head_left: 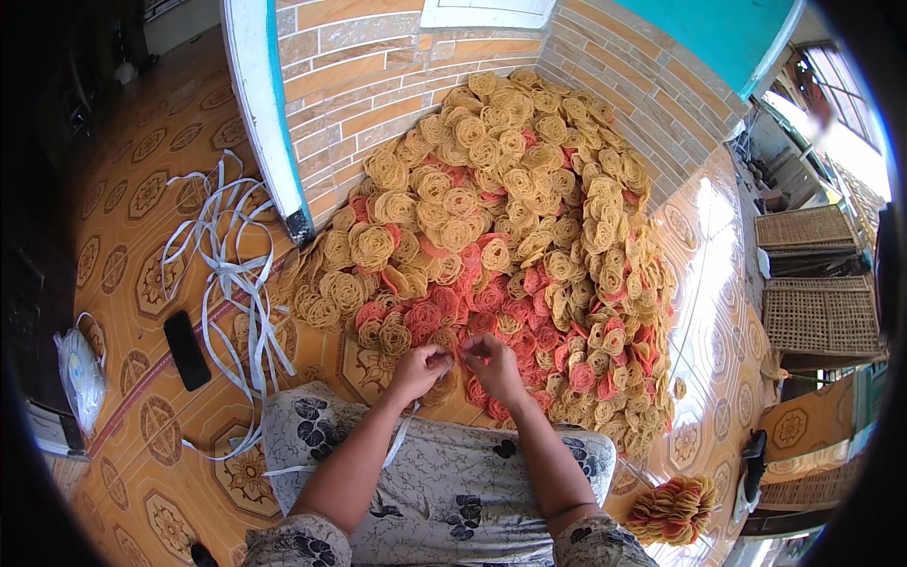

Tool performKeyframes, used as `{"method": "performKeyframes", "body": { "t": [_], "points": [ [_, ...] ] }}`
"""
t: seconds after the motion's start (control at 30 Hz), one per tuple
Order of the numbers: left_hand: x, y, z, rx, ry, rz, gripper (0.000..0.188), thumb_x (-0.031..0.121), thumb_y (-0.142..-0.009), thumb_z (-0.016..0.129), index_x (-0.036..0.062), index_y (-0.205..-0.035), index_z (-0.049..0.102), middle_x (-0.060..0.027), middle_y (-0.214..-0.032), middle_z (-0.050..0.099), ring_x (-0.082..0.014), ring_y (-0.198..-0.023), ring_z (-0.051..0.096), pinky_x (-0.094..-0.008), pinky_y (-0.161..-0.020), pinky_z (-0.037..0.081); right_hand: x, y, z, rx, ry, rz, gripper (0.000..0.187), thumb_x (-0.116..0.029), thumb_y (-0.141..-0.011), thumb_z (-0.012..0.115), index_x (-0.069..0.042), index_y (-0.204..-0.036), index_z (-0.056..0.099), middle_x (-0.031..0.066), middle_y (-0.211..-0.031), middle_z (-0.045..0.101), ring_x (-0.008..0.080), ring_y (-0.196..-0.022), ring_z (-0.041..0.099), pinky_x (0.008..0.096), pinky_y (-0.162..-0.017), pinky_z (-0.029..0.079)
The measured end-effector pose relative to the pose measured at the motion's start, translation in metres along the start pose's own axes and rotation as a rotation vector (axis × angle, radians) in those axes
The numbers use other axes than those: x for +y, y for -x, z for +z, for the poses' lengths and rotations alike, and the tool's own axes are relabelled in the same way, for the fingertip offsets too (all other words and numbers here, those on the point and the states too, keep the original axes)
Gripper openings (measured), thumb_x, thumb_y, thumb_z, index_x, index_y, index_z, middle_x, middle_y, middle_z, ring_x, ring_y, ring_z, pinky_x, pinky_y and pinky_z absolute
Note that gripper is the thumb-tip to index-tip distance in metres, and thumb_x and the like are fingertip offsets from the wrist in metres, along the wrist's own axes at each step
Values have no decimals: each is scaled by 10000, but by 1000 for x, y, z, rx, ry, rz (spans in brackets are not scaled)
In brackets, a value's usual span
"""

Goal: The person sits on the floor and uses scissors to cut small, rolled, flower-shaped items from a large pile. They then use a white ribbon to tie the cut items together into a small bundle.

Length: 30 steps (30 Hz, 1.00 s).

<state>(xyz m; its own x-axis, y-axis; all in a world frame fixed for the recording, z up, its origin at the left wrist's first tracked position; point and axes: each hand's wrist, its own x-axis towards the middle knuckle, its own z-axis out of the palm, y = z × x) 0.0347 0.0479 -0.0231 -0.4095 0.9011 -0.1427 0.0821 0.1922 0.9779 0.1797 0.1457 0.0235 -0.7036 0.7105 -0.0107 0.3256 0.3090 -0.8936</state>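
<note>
A big heap of round, lacy discs of coiled strands [505, 180] lies on the tiled floor in front of me, mostly tan with red ones [463, 283] mixed in. At the near edge of the heap, my left hand [420, 372] and my right hand [497, 367] face each other, a small gap apart. Both have thumb and fingers pinched together; what they hold, if anything, is too small to make out. A thin white strap [401, 437] rises from my lap toward the left hand. Patterned cloth [425, 491] covers my lap.
Long white straps [231, 283] lie tangled on the left, beside a black phone [187, 351] and a clear plastic bag [78, 378]. A stacked bundle of discs [673, 510] stands at lower right. Brick-patterned walls [350, 66] back the heap. Woven racks [820, 312] are at far right.
</note>
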Motion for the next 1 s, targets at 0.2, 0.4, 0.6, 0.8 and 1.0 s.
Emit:
{"method": "performKeyframes", "body": {
  "t": [0.2, 0.4, 0.6, 0.8, 1.0],
  "points": [
    [4, 0, -2, -31, -151, 104, 245, 244, -933, 659, 28, -1043, 699, -77, -897, 727, -137, -794, 669, -281, -734, 512, -9, 6, 4, 29, 58, -23, 141, -43, -858, 669, 3, -945, 569, 172, -838, 668, 268, -816, 677, 352, -729, 504],
    [-2, 2, -4, -87, -241, 67, 245, 283, -898, 680, 88, -1037, 727, -85, -863, 740, -180, -791, 722, -299, -713, 536, 29, -19, -10, 249, 201, -101, 195, -43, -860, 635, -5, -1050, 612, 150, -861, 663, 299, -827, 657, 384, -721, 508],
    [5, 5, -2, -41, -125, 15, 214, 208, -916, 662, 37, -1034, 714, -41, -839, 742, -110, -759, 702, -256, -694, 529, 76, -45, -46, 433, 849, -38, 281, -145, -866, 642, -14, -1114, 638, 147, -1076, 628, 337, -1025, 582, 444, -860, 475],
    [4, 3, -2, -46, -78, -39, 201, 175, -905, 691, 16, -1026, 714, -40, -856, 734, -81, -769, 678, -235, -676, 520, 86, -44, -42, 564, 712, -88, 252, -147, -876, 632, -9, -1086, 657, 155, -1003, 630, 337, -923, 607, 444, -843, 462],
    [4, 4, -2, -23, -65, -14, 203, 185, -892, 707, 27, -1019, 721, -37, -841, 730, -66, -728, 651, -226, -659, 506, 61, -35, -44, 592, 653, -58, 250, -182, -907, 627, -15, -1088, 668, 145, -919, 684, 291, -862, 656, 385, -842, 469]
  ]
}}
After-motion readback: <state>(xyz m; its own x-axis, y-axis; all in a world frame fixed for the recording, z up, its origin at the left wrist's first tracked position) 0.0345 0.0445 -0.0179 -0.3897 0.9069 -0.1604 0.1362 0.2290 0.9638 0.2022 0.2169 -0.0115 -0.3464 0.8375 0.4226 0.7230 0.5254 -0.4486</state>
